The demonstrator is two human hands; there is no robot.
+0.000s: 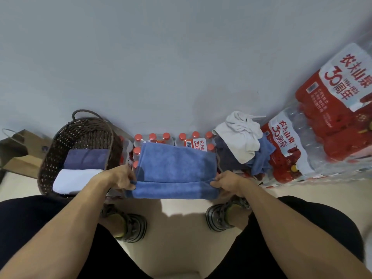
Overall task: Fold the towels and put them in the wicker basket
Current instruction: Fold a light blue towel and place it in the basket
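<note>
A plain grey wall fills the background, and the blue towel I am working on lies spread over a pack of red-capped water bottles standing against it. I have my left hand pinching the towel's left end and my right hand pinching its right end, both closed on the folded edge. The towel's long axis runs straight from one grip to the other, with the near strip doubled over toward me. The wicker basket sits just outside my left grip, so the left hand is nearer; I judge the carry goes that way. Inside it lie a dark blue towel and a white towel, folded. Past my right grip sits the unfolded heap. My fingertips under the cloth are hidden, and the towel's far edge merges with the bottles.
</note>
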